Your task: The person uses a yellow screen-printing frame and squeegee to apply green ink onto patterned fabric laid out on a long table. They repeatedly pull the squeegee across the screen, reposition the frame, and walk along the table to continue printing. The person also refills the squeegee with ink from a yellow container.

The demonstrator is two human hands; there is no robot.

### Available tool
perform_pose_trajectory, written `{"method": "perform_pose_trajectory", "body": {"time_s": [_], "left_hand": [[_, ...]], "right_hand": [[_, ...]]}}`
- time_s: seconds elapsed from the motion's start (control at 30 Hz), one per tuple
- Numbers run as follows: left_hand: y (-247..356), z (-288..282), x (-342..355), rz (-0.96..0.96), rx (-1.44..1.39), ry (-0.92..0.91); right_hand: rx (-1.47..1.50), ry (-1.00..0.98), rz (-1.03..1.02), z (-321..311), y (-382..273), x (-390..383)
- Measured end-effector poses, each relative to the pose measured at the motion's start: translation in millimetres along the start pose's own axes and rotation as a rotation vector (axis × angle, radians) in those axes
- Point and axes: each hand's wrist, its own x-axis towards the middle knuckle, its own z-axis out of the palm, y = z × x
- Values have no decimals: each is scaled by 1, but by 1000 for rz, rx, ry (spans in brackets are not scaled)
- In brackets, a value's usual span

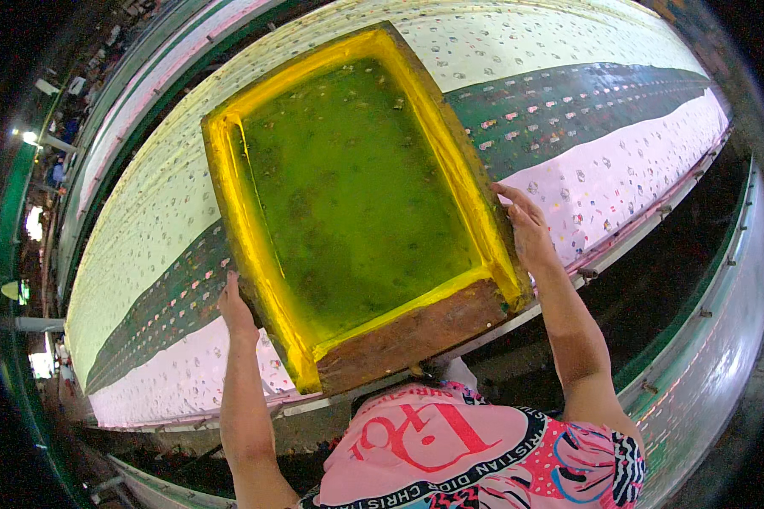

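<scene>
Your left hand (239, 314) and right hand (530, 233) hold the yellow frame (452, 174) by its sides (it's big); grip both evenly.

Both my hands are raised in front of me, set well apart, with the right one higher in view than the left. My left forearm (248, 407) rises almost straight from the lower edge, bare, and my left hand (238, 310) points upward at the end of it, one fingertip showing and the other fingers mostly hidden. My right forearm (569, 322) slants up and inward from the bent elbow, also bare. My right hand (530, 233) turns inward at the wrist, its fingers (522, 197) bent toward the left. Both hands press in from opposite sides, facing each other.
</scene>
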Motion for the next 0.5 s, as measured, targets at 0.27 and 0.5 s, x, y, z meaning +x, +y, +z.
{"method": "perform_pose_trajectory", "body": {"time_s": [0.27, 0.5], "left_hand": [[-24, -16, 16, 173, 222, 47], [-34, -15, 27, 43, 564, 18]], "right_hand": [[-279, -7, -89, 18, -14, -8], [-1198, -668, -352, 111, -30, -114]]}}
